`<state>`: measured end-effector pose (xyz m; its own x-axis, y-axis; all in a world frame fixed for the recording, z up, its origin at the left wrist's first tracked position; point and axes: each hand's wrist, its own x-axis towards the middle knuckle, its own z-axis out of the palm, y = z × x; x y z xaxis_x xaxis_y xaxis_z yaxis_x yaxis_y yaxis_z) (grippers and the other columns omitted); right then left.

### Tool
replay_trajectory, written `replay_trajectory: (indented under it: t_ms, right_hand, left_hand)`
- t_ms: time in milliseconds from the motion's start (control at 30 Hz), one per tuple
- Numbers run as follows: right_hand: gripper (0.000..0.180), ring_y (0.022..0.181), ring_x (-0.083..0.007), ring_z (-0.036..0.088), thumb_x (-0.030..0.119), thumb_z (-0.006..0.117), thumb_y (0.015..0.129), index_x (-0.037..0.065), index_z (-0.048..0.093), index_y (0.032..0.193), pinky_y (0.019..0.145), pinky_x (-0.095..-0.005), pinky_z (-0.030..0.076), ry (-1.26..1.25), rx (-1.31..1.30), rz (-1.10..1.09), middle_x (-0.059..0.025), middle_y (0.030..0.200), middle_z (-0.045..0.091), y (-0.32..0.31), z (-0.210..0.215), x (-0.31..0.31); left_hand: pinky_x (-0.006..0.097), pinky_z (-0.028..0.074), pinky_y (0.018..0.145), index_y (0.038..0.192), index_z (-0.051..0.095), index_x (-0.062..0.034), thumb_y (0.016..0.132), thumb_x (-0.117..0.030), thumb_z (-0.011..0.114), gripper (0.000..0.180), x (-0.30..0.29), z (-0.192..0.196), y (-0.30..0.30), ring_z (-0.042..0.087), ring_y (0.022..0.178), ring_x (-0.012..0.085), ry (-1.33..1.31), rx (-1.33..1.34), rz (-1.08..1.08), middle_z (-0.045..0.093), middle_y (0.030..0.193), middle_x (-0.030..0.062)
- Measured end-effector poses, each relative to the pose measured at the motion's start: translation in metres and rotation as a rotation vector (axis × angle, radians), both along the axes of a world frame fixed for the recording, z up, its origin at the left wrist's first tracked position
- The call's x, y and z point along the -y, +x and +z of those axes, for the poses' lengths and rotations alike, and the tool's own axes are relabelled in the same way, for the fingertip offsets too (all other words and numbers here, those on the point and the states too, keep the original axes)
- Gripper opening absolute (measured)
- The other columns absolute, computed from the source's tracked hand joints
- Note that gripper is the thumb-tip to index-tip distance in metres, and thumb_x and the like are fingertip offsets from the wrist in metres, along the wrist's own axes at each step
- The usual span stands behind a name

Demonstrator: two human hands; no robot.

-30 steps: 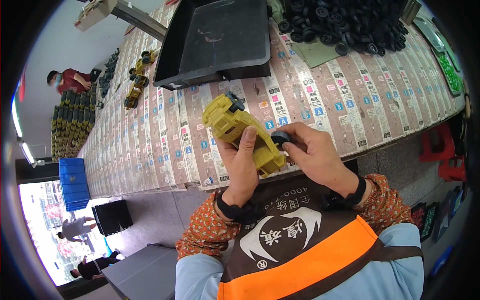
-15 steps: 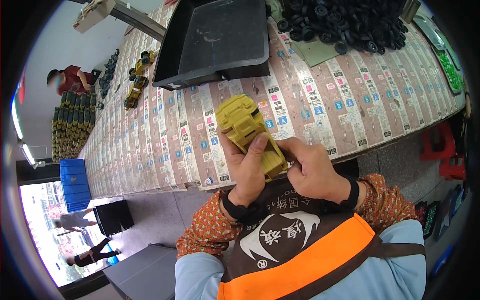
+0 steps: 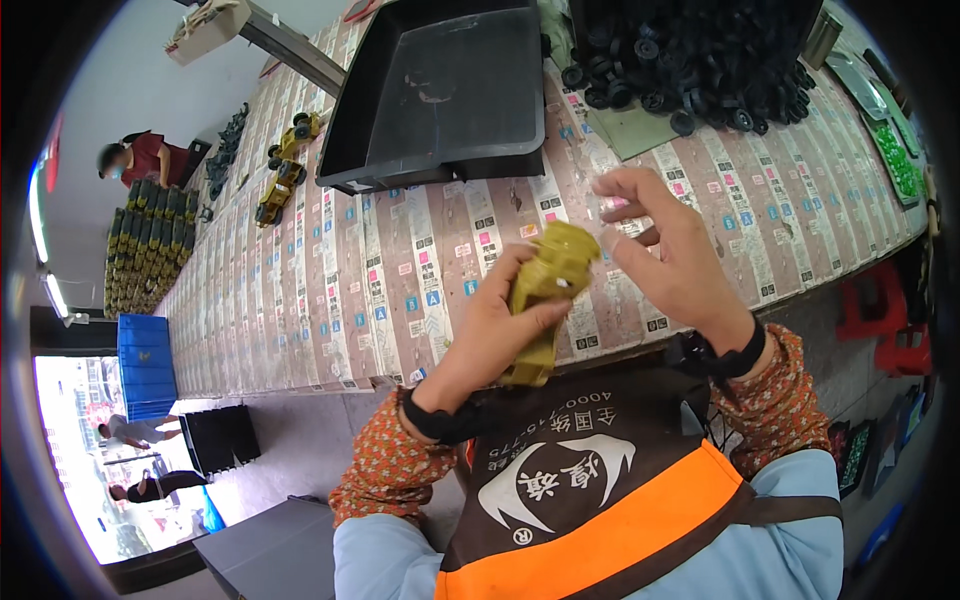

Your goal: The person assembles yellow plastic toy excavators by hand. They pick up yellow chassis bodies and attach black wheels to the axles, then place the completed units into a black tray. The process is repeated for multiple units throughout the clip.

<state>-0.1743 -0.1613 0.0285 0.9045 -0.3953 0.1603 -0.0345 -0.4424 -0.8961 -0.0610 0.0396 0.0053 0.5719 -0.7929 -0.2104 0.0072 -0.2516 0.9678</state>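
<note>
My left hand (image 3: pixel 488 325) is closed around a yellow plastic toy truck body (image 3: pixel 562 258), which is tilted and slightly blurred by motion. Its upper end sticks out past my fingers, and its lower end hangs over the dark apron. Just right of the upper end is my right hand (image 3: pixel 680 265), with fingers apart and nothing visible between them. The thumb comes close to the truck body; whether it touches cannot be told.
A black tray (image 3: pixel 430 100) lies ahead on the paper-covered table (image 3: pixel 400 260). Many black toy wheels (image 3: pixel 690 70) are heaped at the far right. Yellow toy trucks (image 3: pixel 280 190) stand at left, near stacked yellow-black parts (image 3: pixel 150 240). A co-worker (image 3: pixel 155 160) is beyond. Red stools (image 3: pixel 900 340) stand at right.
My right hand has left the truck body's lower end and moved up and right, its fingers spreading. My left hand has turned the truck body and shifted it to the right.
</note>
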Motion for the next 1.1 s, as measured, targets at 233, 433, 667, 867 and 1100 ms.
replay_trajectory:
  t_ms: [233, 433, 667, 867, 1100]
  right_hand:
    - [0.047, 0.108, -0.0156, 0.064, 0.010, 0.074, 0.091, 0.004, 0.058, 0.135, 0.087, -0.0318, 0.058, 0.476, -0.141, 0.388, -0.0074, 0.120, 0.065, -0.008, -0.003, 0.022]
    - [0.036, 0.101, -0.0157, 0.068, 0.012, 0.072, 0.096, 0.000, 0.058, 0.127, 0.082, -0.0329, 0.063, 0.935, -0.038, 0.141, -0.0095, 0.113, 0.067, -0.018, -0.024, 0.021]
    - [0.036, 0.108, -0.0198, 0.067, 0.022, 0.067, 0.101, 0.000, 0.056, 0.127, 0.079, -0.0376, 0.065, 1.252, -0.120, 0.071, -0.0104, 0.119, 0.063, -0.011, -0.027, -0.002]
    - [0.050, 0.134, -0.0361, 0.052, 0.032, 0.064, 0.100, -0.002, 0.054, 0.136, 0.107, -0.0458, 0.046, -0.377, 0.140, -0.265, -0.0230, 0.138, 0.058, 0.033, -0.069, 0.131]
    - [0.082, 0.149, -0.0611, 0.013, 0.053, 0.063, 0.092, 0.039, 0.023, 0.162, 0.100, -0.0850, 0.029, -0.669, -0.410, -0.557, -0.0200, 0.171, 0.005, 0.067, -0.118, 0.257]
  left_hand:
    - [0.033, 0.052, 0.094, 0.154, 0.031, -0.0072, 0.096, -0.039, 0.066, 0.076, -0.010, 0.037, 0.036, 0.064, 0.113, 0.0185, 0.015, -0.327, -0.296, 0.062, 0.126, 0.0121]
    - [0.046, 0.047, 0.111, 0.162, 0.015, -0.0088, 0.085, -0.055, 0.076, 0.109, -0.016, 0.024, 0.042, 0.058, 0.130, 0.0331, -0.327, -0.687, -0.233, 0.049, 0.148, 0.0205]
    - [0.055, 0.032, 0.121, 0.160, 0.024, -0.0186, 0.083, -0.034, 0.083, 0.099, 0.021, 0.016, 0.011, 0.038, 0.148, 0.0348, -0.649, -0.573, -0.004, 0.041, 0.157, 0.0164]
    - [0.052, 0.049, 0.107, 0.150, 0.043, -0.0120, 0.100, -0.062, 0.053, 0.071, 0.015, 0.004, 0.014, 0.059, 0.126, 0.0354, -0.545, -0.550, 0.230, 0.059, 0.134, 0.0150]
    - [0.050, 0.052, 0.104, 0.144, 0.047, -0.0093, 0.107, -0.053, 0.046, 0.057, -0.007, -0.013, 0.014, 0.063, 0.118, 0.0295, -0.440, -0.659, 0.313, 0.060, 0.131, 0.0147]
